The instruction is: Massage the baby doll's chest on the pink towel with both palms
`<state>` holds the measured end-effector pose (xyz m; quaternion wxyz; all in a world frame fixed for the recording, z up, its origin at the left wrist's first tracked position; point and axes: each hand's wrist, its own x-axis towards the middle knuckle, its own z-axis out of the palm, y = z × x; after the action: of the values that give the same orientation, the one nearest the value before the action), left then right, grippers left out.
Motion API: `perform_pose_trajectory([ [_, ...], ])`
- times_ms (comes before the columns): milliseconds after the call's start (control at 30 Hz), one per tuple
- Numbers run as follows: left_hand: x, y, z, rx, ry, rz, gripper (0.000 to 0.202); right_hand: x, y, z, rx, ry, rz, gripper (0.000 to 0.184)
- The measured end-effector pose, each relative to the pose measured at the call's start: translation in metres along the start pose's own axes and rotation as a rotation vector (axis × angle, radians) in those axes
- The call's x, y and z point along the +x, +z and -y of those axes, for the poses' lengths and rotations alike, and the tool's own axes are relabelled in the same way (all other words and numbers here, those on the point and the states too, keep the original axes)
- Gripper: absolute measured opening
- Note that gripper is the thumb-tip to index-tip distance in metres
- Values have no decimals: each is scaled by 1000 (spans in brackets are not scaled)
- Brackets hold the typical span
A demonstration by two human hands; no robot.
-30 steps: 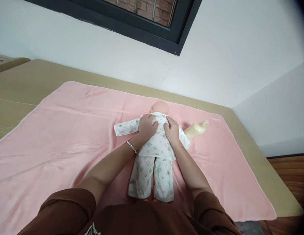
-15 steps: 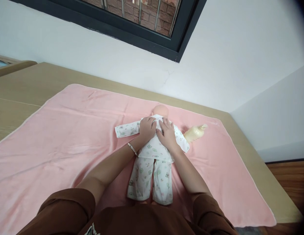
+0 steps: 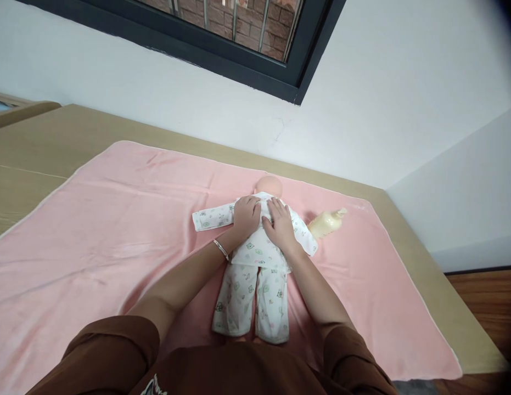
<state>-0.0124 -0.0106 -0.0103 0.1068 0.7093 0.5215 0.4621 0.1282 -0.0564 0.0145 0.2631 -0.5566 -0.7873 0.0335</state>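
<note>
A baby doll lies on a pink blanket, its bald head pointing to the wall. It wears a white printed top and matching trousers. My left hand rests on the left side of the doll's upper body, fingers laid over the cloth. Beside it, my right hand lies flat on the right side with fingers slightly spread. Neither hand grips anything. A pale yellow bottle lies near the doll's right-hand sleeve.
The blanket covers much of a wooden table standing against a white wall. A dark-framed window is above it. At the far left is a wooden edge. Wood flooring shows at the right.
The fingers of my right hand have settled flatter on the doll's top. The doll, bottle and my left hand stay in place.
</note>
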Motion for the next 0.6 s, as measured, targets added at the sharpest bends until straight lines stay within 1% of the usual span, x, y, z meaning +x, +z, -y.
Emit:
perform_pose_trajectory([
  [100,0,-1,0,8,3,10,28,-1,-2,2,-9,-34,-97,55],
  [167,0,-1,0,12,5,12,29,-2,-2,4,3,-26,-119,55],
  [200,0,-1,0,13,6,10,29,-2,-2,4,10,-13,-98,54],
  [300,0,0,1,23,3,2,28,-2,-3,6,21,3,20,48],
  [333,0,0,1,25,3,3,28,-1,-4,6,24,3,35,47],
  [433,1,1,2,27,0,13,28,-1,-10,8,22,17,-16,48],
  [500,1,1,2,30,0,19,29,-1,-11,11,-13,32,-3,50],
  [600,0,0,1,58,-2,38,29,0,-10,18,-117,61,138,54],
])
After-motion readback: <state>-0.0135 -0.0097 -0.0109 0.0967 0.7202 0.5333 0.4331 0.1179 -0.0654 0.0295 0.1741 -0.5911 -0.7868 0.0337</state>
